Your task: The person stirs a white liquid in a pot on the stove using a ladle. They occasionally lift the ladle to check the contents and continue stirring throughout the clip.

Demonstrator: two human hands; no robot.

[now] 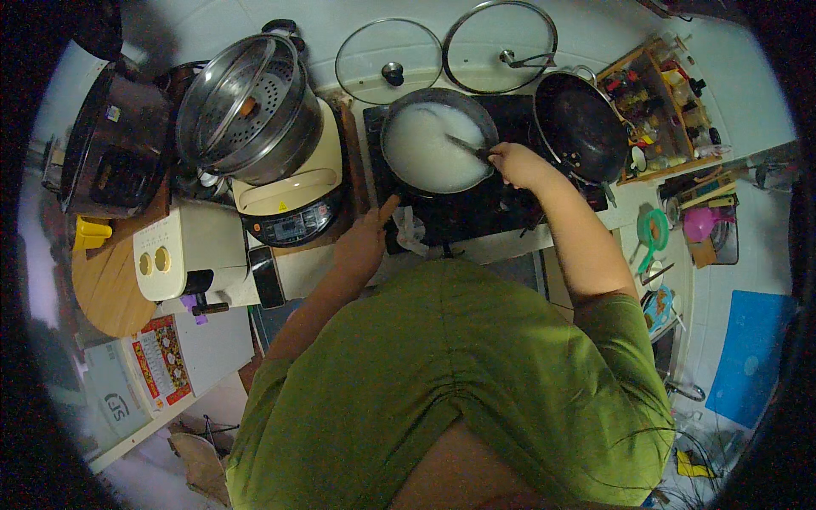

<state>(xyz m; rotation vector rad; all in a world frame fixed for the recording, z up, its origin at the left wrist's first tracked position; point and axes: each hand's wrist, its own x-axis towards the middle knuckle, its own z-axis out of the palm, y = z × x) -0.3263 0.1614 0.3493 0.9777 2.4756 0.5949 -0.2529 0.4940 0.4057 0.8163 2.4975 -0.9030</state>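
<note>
A dark round pan (389,172) on the black cooktop (459,220) holds a white, milky liquid (433,150) with a grainy surface. My right hand (513,166) grips a dark-handled utensil (464,145) at the pan's right rim. The utensil's far end is sunk in the liquid, so its shape is hidden. At the pan's lower left, my left hand (362,245) is closed around what looks like the pan's brown handle (389,207). A crumpled clear plastic piece (410,229) lies just right of that hand.
An empty dark wok (577,127) stands right of the pan. Two glass lids (414,57) lean on the wall behind. Left are a steamer pot (255,121) on a cream cooker (287,197), a phone (266,277) and a white appliance (191,248). A spice rack (656,105) fills the right corner.
</note>
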